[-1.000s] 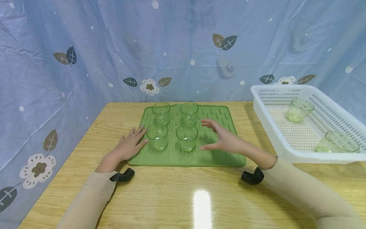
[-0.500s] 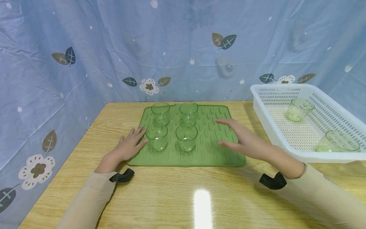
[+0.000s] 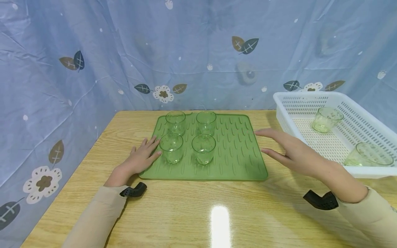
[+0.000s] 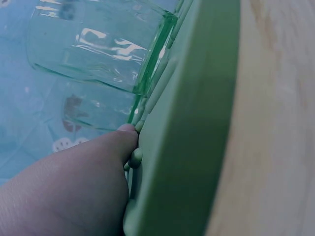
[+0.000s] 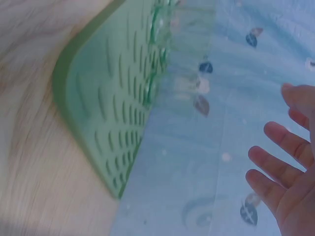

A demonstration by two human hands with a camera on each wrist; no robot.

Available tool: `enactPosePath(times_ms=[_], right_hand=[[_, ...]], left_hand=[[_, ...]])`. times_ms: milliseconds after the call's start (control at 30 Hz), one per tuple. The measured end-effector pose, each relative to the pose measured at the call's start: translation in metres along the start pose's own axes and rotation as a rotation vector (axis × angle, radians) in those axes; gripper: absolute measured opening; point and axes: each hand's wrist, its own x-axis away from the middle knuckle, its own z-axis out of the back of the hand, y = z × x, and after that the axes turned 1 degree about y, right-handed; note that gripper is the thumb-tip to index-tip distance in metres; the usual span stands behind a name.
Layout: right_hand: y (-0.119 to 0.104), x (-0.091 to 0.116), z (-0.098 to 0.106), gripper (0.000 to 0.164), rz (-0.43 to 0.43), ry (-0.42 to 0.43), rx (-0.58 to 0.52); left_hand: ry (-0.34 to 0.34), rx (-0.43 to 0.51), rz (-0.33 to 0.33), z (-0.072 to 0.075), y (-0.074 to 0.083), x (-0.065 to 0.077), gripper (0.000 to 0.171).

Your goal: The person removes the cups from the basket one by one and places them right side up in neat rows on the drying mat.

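Several clear green glasses stand upright in two rows on the left half of a green ridged mat [image 3: 238,165]. The front left glass [image 3: 172,151] is beside my left hand [image 3: 139,159], which rests flat on the mat's left edge with fingers spread. In the left wrist view the thumb [image 4: 110,142] lies on the mat close to a glass [image 4: 98,44]. My right hand [image 3: 294,151] is in the air just past the mat's right edge, fingers extended and holding nothing. Its spread fingers also show in the right wrist view, apart from the mat [image 5: 106,93].
To the right stands a white perforated plastic basket [image 3: 291,132]. Inside it are an upright-looking glass [image 3: 326,120] at the back and a tilted glass [image 3: 369,154] nearer the front. A blue patterned cloth [image 3: 198,51] hangs behind the wooden table [image 3: 173,210].
My right hand has moved rightward, from beside the front right glass, across the mat and past its right edge. The left hand and the glasses have stayed in place.
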Motion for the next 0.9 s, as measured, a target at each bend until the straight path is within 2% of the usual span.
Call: enactPosePath(times_ms=[133,300,433,667,900], right_hand=[[0.007,0.011,0.009,0.056,0.009,0.035,0.052],[0.018,0.023,0.020,0.056,-0.031,0.054,0.096],[0.025,0.035,0.027,0.055,-0.092,0.075,0.134],[0.037,0.054,0.038,0.047,-0.192,0.179,0.165],[0.047,0.076,0.053,0.040,-0.365,0.179,0.219]], left_hand=[[0.004,0.003,-0.001,0.001,0.000,0.001,0.067],[0.005,0.004,-0.001,0.003,0.000,0.001,0.068],[0.002,0.007,0.001,0.003,0.000,0.002,0.069],[0.001,0.008,0.003,0.003,0.001,0.003,0.069],[0.000,0.010,0.002,0.003,0.003,0.003,0.069]])
